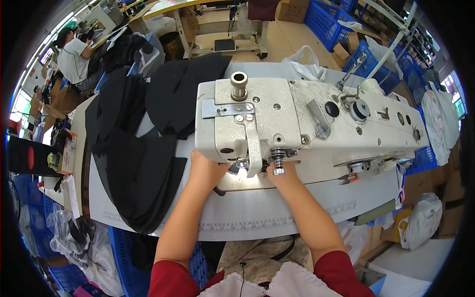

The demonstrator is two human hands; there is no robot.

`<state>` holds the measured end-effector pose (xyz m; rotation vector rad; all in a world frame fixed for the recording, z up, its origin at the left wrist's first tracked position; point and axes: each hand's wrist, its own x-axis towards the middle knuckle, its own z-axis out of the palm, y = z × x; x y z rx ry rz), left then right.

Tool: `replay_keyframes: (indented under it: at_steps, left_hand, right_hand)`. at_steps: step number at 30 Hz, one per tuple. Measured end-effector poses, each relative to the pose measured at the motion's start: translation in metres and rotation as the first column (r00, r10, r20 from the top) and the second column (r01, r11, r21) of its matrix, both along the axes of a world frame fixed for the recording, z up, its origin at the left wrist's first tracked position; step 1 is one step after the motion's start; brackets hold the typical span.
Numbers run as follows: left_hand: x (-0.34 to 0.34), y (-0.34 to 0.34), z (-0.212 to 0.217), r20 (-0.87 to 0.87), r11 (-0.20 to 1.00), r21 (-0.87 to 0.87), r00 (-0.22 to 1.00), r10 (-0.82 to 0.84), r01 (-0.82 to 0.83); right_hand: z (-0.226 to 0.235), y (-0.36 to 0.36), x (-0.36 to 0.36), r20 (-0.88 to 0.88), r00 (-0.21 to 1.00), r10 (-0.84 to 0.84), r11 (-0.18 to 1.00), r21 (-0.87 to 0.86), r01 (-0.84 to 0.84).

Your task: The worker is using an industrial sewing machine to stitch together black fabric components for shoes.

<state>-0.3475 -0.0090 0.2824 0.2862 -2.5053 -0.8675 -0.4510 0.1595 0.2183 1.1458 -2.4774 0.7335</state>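
A white industrial sewing machine [316, 119] stands across the table in front of me. Both my forearms reach forward under its head. My left hand [210, 167] lies at the left of the needle area, and its fingers are hidden behind the machine head. On the other side, my right hand [283, 170] is mostly covered by the head and the tension spring, so its fingers do not show either. Whatever lies under the needle is out of sight. Left of the machine, stacks of black cut fabric pieces [141, 173] spread over the pale tabletop [247, 218], close to my left forearm.
A ruler scale runs along the table's front edge. Behind the machine lies a white plastic bag [307, 64]. Blue crates [326, 24] and cardboard boxes stand at the back right. A person [74, 57] sits at another table, far left. Plastic bags [84, 242] hang at the lower left.
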Motion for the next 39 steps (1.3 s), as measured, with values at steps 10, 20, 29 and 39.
replay_keyframes:
  at_steps: [10,20,29,39]
  left_hand:
    - [0.006,0.002,0.002,0.003,1.000,-0.009,1.000,-0.025,0.025]
    - [0.010,0.002,-0.006,0.017,0.999,-0.025,0.999,-0.042,0.042]
    - [0.000,0.002,-0.009,-0.079,0.993,-0.117,0.996,-0.031,0.022]
    - [-0.009,0.000,-0.024,-0.178,0.998,-0.061,0.984,0.016,-0.027]
  right_hand:
    - [0.023,-0.005,0.010,0.337,0.941,-0.042,0.989,0.147,-0.008]
    - [0.022,-0.002,0.014,0.076,0.997,-0.010,0.989,-0.147,0.021]
    - [0.017,-0.004,0.012,0.039,0.998,-0.050,0.993,-0.100,0.054]
    - [0.012,-0.004,0.008,0.085,0.994,-0.071,0.994,-0.079,0.077]
